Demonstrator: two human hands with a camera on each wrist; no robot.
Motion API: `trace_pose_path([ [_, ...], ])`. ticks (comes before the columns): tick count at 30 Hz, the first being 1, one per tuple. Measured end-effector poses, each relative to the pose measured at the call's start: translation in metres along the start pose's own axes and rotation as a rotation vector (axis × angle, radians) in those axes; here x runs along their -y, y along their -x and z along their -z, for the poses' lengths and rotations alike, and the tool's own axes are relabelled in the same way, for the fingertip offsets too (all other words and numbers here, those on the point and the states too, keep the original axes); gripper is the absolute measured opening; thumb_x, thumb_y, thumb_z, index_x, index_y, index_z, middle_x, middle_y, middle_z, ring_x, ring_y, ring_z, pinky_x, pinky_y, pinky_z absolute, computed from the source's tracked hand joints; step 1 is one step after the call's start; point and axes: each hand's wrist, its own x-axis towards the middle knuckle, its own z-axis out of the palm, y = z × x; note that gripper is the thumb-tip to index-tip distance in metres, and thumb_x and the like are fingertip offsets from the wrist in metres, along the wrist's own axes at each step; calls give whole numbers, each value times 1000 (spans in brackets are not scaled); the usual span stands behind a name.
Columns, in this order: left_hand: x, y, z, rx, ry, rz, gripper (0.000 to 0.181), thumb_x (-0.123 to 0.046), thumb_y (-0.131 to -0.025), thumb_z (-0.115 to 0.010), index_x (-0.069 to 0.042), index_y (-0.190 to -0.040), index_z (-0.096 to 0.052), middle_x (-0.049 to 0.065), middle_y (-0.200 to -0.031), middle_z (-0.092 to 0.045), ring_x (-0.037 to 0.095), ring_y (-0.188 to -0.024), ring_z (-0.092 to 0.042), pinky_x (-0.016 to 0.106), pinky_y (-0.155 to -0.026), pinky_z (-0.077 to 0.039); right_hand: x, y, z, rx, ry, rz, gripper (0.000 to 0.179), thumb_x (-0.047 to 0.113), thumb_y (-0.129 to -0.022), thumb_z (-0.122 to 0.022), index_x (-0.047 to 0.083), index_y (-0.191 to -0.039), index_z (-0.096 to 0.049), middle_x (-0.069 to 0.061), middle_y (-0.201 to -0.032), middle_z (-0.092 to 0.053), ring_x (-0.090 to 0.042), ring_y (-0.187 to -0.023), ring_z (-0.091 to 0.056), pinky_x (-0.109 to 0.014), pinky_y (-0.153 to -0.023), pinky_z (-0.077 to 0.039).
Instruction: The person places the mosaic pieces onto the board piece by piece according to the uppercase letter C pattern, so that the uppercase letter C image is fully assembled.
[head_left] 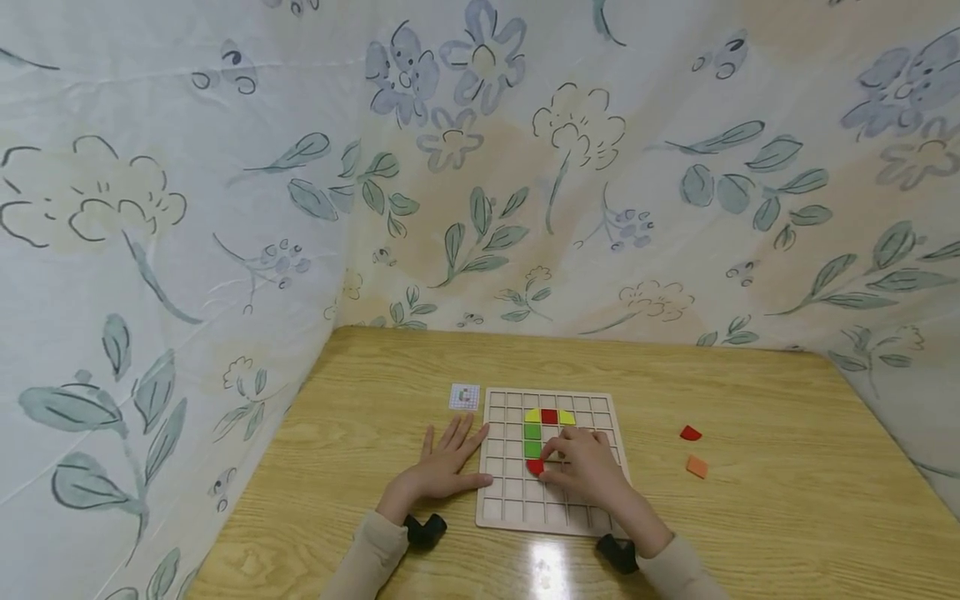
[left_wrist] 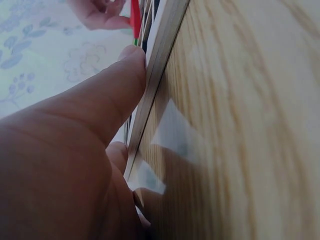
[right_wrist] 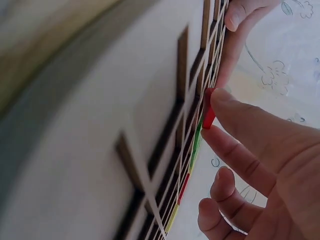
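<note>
My right hand [head_left: 588, 468] pinches a red rounded piece [head_left: 534, 467] between thumb and index finger. In the right wrist view, this red piece [right_wrist: 209, 110] stands partly raised at the grid, its lower end at the cells. The wooden grid board [head_left: 501, 507] lies under the hand. Directly above the red piece are two green squares [head_left: 532, 440] in one column. At the top of the pattern, a red square [head_left: 549, 416] sits between two yellow rounded pieces [head_left: 567, 417]. My left hand [head_left: 444, 473] lies spread on the table, thumb and fingertips at the board's left edge.
A small pattern card [head_left: 464, 397] lies beyond the left hand, by the board's upper left corner. On the table to the right are a loose red quarter-round piece [head_left: 691, 433] and an orange square [head_left: 697, 466]. Floral cloth [head_left: 480, 208] hangs behind the table.
</note>
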Motion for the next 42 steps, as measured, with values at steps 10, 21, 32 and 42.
trace_pose_path([
  [10, 1, -1, -1, 3, -4, 0, 79, -57, -90, -47, -21, -151, -11, 9, -156, 4, 30, -143, 9, 62, -106, 12, 4, 0, -1, -28, 67, 34, 25, 37, -65, -82, 23, -77, -66, 8, -74, -47, -13, -73, -43, -49, -82, -35],
  [21, 4, -1, -3, -20, 47, -36, 82, -58, -88, -48, -17, -151, -12, 14, -156, 4, 33, -142, 10, 60, -104, 16, 5, -1, 0, -21, 96, 23, 25, 38, -63, -83, 25, -76, -66, 9, -76, -49, -16, -78, -46, -48, -81, -34],
  [32, -4, 3, 4, -3, -9, -11, 78, -51, -91, -50, -17, -150, -12, 13, -156, 3, 33, -142, 7, 62, -106, 10, 4, -2, 0, 7, 89, 5, 26, 39, -64, -83, 24, -77, -66, 9, -75, -46, -13, -75, -42, -45, -79, -34],
  [42, -2, 1, 1, 5, -13, 6, 79, -56, -90, -47, -20, -151, -12, 9, -156, 4, 30, -143, 9, 61, -107, 10, 1, -1, 1, 14, 64, -4, 24, 35, -65, -83, 24, -78, -67, 9, -78, -49, -13, -77, -44, -48, -83, -34],
])
